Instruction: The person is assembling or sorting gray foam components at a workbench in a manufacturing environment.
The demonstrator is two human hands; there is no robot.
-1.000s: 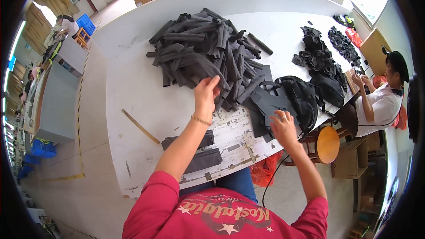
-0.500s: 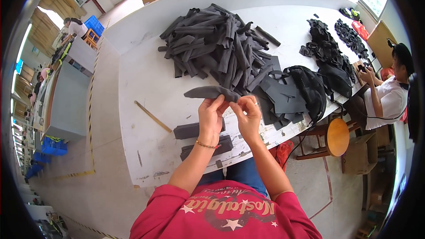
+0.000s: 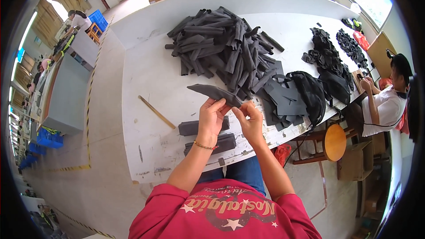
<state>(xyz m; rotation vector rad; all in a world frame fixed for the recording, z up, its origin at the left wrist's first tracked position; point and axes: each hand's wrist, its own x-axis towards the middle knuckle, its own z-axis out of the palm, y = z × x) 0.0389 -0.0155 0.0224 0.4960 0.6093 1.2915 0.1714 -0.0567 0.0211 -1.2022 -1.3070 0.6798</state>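
My left hand point(image 3: 211, 116) is pinched shut on one end of a long dark grey foam strip point(image 3: 214, 93), thumb and fingers clamped at its near tip, and my right hand point(image 3: 249, 119) closes on the same end from the other side, so the two hands meet just above the near edge of the bench point(image 3: 146, 84). The strip is lifted clear of the surface and runs away to my left, nearly level; holding it by one end like this lets the rest hang free, which I judge makes that end easier to work between the fingertips. Directly under my hands lie two flat dark pieces point(image 3: 208, 135), one behind the other, set close to the bench edge within easy reach. A thin wooden stick point(image 3: 156, 112) lies slantwise to the left of them, apart from everything else. Farther back sits the big heap of similar grey strips point(image 3: 221, 48), piled loosely in the middle of the bench where an arm can reach it. To the right of the heap are flat cut foam shapes point(image 3: 285, 99) and a black bag-like bundle point(image 3: 312, 93), touching one another. Beyond, further dark piles point(image 3: 325, 55) run along the right side, where a seated person in a white top point(image 3: 383, 106) works beside a round wooden stool point(image 3: 334, 142).
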